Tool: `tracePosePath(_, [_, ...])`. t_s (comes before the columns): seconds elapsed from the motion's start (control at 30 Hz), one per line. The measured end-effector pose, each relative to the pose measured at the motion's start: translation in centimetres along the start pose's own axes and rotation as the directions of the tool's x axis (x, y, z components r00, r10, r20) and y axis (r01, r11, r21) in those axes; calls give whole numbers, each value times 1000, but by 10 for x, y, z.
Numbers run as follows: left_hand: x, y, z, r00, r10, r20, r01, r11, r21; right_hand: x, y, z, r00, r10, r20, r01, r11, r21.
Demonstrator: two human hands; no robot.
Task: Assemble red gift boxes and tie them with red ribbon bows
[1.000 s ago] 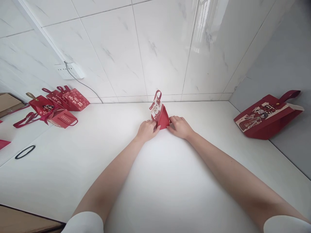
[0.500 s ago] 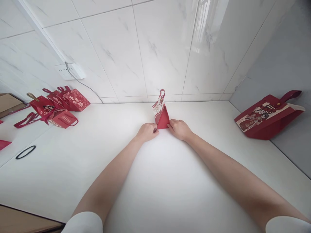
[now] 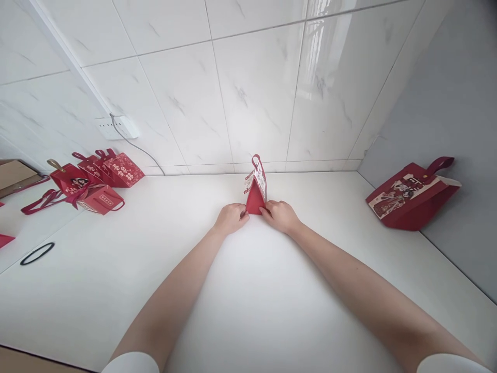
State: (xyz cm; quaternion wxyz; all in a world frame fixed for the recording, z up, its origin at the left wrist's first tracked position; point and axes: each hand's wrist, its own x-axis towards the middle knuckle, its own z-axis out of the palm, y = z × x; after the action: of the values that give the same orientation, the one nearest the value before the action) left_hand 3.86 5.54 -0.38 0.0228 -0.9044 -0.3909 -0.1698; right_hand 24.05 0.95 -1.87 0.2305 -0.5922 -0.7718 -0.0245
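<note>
A small red gift box [image 3: 255, 199] with a triangular end, pale printed sides and a ribbon loop on top stands upright on the white table [image 3: 248, 290], close to the tiled wall. My left hand [image 3: 231, 217] is closed at its lower left corner, the fingers curled in. On the opposite side, my right hand [image 3: 282, 215] pinches the lower right corner between thumb and fingers. The box's triangular red end faces me. Its back is hidden from view.
Several red gift boxes with ribbon handles [image 3: 123, 170] stand at the back left, a smaller red box [image 3: 100, 199] before them. A black ring [image 3: 37, 254] lies at left. Against the grey panel at right leans a larger red gift bag [image 3: 413, 197]. A cable [image 3: 142, 149] runs from a wall socket [image 3: 116, 127].
The box has turned so its triangular end faces me more squarely, and both hands have shifted slightly left with it. The whole view has tilted up a little.
</note>
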Motion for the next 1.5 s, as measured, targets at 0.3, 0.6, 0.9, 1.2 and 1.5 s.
tracePosePath(0.3, [-4, 12, -2, 930, 133, -343, -200, 965, -169, -2, 2, -19, 963, 170, -207, -138, 977, 162])
tracePosePath(0.6, [0, 8, 6, 907, -67, -416, -104, 921, -375, -6, 1, -15, 940, 265, -214, -101, 817, 568])
tracePosePath(0.9, [0, 10, 7, 940, -82, -331, -109, 848, -518, -5, 6, -10, 958, 136, -251, 6, 870, 494])
tracePosePath(1.2, [4, 16, 2, 932, -185, -312, -60, 770, -635, -5, 8, -10, 982, 139, -130, -43, 828, 559])
tracePosePath(1.5, [4, 18, 3, 932, -221, -286, -1, 790, -613, -7, 4, -10, 983, 76, -166, 16, 868, 497])
